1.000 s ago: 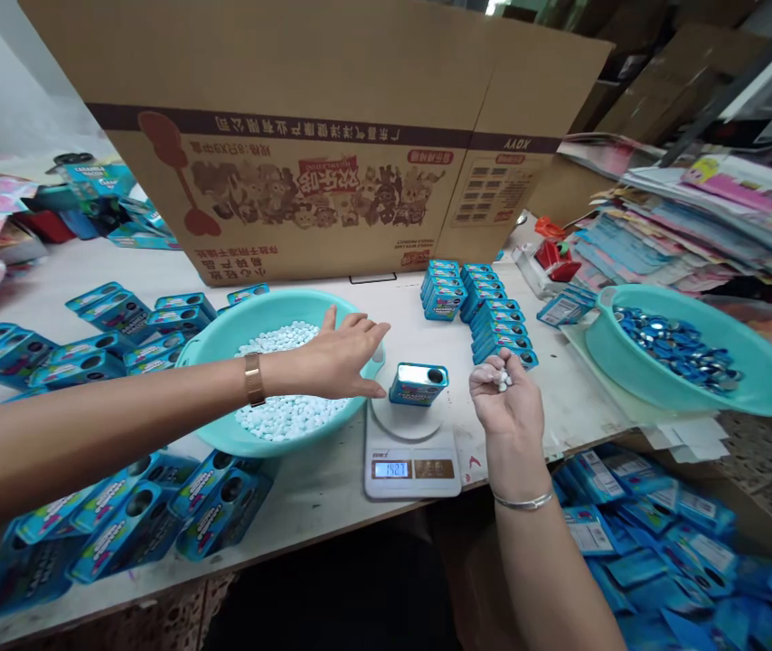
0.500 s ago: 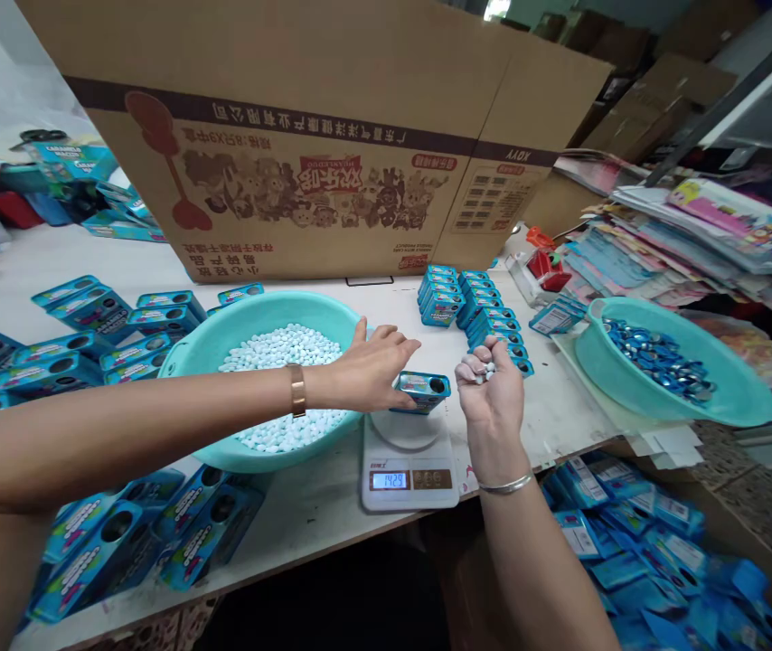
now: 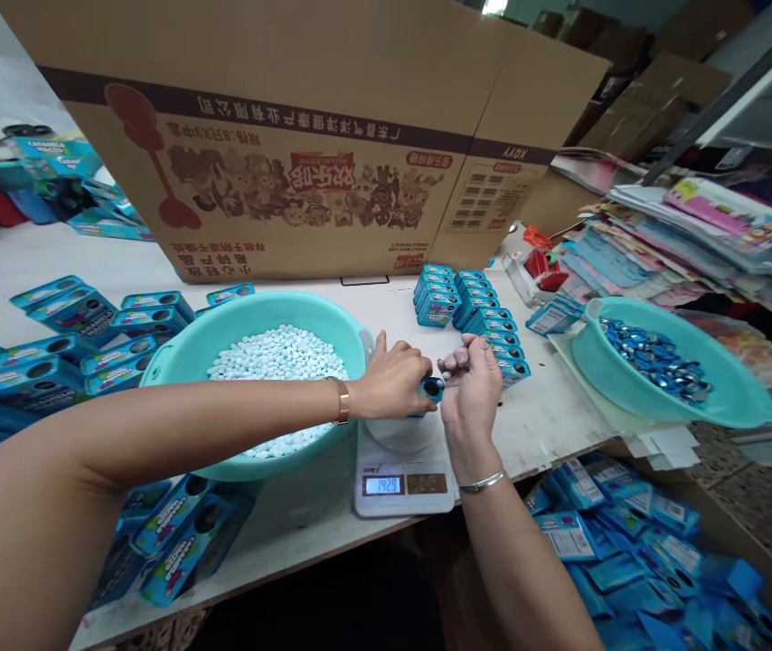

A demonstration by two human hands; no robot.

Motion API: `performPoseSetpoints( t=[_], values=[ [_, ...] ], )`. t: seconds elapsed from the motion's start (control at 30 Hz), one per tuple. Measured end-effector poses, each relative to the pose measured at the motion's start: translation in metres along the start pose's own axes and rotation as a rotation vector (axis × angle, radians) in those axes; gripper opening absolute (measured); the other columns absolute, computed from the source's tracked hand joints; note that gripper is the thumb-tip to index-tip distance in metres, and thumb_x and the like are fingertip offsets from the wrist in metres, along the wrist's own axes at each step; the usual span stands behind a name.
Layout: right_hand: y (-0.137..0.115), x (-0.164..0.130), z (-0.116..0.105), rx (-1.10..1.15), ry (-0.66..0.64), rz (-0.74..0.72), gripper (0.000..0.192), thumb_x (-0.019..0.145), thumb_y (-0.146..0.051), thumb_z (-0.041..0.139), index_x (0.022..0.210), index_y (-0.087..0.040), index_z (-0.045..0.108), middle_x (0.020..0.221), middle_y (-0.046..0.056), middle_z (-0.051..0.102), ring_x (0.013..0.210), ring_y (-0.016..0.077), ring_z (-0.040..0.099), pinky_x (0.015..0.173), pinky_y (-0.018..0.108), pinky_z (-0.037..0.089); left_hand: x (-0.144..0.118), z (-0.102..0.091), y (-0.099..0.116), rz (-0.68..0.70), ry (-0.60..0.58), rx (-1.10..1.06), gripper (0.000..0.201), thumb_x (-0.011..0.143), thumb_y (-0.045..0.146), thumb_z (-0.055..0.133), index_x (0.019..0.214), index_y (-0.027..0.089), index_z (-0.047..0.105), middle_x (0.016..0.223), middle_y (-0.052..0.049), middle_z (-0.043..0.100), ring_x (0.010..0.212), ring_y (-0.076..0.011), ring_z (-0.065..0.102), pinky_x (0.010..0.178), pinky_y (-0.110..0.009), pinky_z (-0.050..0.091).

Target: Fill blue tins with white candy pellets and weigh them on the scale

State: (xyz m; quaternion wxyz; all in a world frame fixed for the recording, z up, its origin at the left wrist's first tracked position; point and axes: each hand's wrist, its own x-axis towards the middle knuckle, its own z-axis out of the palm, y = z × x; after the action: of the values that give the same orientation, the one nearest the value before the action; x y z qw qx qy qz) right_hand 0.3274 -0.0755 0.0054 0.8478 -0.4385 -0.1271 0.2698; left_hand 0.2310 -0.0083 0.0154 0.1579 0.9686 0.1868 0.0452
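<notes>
Gripping the blue tin (image 3: pixel 430 389) above the digital scale (image 3: pixel 404 470), our left hand (image 3: pixel 394 382) reaches over the teal basin of white tablets (image 3: pixel 282 357). Our right hand (image 3: pixel 471 391), fisted, touches the tin's open end; its contents are hidden.

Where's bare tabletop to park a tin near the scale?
Bare strip between the white-candy basin, the cardboard box and the stacked tins; another between the scale and the cap basin. Left of the candy basin is crowded with loose tins.
</notes>
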Motion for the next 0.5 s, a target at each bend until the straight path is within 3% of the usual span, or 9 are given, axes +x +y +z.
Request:
performPoseSetpoints(
  t=[0.23,0.4,0.5],
  values=[
    [-0.016,0.006,-0.001,0.089,0.032,0.135,0.019,0.092,-0.033,0.058,0.08,-0.019,0.053,0.051,-0.012,0.031,0.039,0.0031,0.028,0.04,0.014,0.027,-0.003,-0.004,0.0,-0.018,-0.042,0.003,0.051,0.077,0.054,0.068,0.111,0.017,0.064,0.113,-0.013,0.065,0.118,-0.0364,0.05,0.107,-0.069,0.019],
    [-0.042,0.011,-0.022,0.248,0.02,0.247,0.026,0.1,-0.027,0.042,0.076,-0.019,0.049,0.049,-0.012,0.028,0.035,0.0032,0.025,0.036,0.014,0.023,-0.014,-0.014,-0.007,-0.035,-0.042,-0.016,0.068,0.075,0.06,0.068,0.125,0.016,0.056,0.123,-0.015,0.06,0.125,-0.0366,0.044,0.108,-0.068,0.017],
    [-0.049,0.009,-0.036,0.246,-0.002,0.224,0.024,0.099,-0.027,0.046,0.076,-0.019,0.049,0.05,-0.011,0.029,0.035,0.0034,0.026,0.036,0.015,0.025,-0.021,-0.022,-0.01,-0.056,-0.043,-0.019,0.07,0.074,0.06,0.068,0.128,0.017,0.054,0.126,-0.014,0.058,0.127,-0.0367,0.041,0.11,-0.066,0.015]
  ],
)
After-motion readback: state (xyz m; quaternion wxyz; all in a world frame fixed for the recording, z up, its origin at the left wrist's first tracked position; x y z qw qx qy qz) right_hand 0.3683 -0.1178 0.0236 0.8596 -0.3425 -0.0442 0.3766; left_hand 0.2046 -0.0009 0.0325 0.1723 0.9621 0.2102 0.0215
